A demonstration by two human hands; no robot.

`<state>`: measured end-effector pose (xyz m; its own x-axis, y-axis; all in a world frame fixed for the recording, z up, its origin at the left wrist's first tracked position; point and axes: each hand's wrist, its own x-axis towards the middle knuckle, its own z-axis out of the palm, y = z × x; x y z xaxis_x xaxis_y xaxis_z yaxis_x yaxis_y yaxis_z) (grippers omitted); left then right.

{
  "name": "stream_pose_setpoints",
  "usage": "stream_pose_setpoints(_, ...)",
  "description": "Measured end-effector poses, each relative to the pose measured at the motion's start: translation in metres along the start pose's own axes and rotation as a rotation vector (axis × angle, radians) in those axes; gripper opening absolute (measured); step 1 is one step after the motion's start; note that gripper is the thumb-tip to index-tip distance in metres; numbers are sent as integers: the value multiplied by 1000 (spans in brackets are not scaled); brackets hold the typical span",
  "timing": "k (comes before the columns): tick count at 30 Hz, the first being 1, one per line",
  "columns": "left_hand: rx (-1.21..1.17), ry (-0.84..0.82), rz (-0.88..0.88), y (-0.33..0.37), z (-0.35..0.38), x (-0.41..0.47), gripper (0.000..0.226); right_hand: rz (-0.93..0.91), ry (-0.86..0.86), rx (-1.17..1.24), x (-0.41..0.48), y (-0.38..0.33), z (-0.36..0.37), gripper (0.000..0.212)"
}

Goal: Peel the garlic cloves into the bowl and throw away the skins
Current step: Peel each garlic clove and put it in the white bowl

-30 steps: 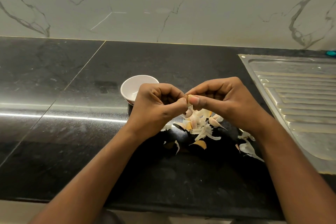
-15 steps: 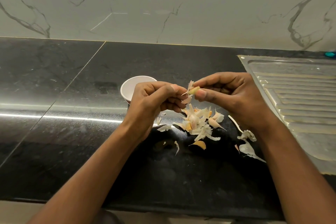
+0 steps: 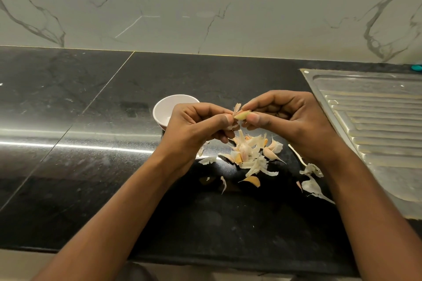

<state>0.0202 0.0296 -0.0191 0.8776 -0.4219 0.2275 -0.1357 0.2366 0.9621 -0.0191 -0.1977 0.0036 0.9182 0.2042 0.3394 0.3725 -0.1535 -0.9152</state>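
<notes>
A pale garlic clove is pinched between the thumb and fingers of my right hand, with a strip of skin sticking up from it. My left hand meets it from the left, its thumb and fingertips pinching the clove's left end and skin. Both hands hover over a heap of unpeeled cloves and torn skins on the black counter. A small white bowl stands just behind my left hand, partly hidden by it; its inside shows nothing.
Loose skins lie scattered under my right wrist, and one clove lies nearer the front edge. A steel sink drainboard fills the right side. A marble wall stands behind the black counter.
Both hands rose a little off the heap. The clove's pale flesh has come bare and a strip of skin now stands up from it.
</notes>
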Motion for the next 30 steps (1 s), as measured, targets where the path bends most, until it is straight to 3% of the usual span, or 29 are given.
stream_pose_setpoints(13,33,35,-29,-4,-1,2,11,-9,78,-144,3,4,5,22)
stream_pose_setpoints(20,137,5,31,-3,2,1,10,24,65,-98,2,5,12,20)
stream_pose_setpoints(30,59,36,9,-3,3,2,13,50,99,7,4,6,7,19)
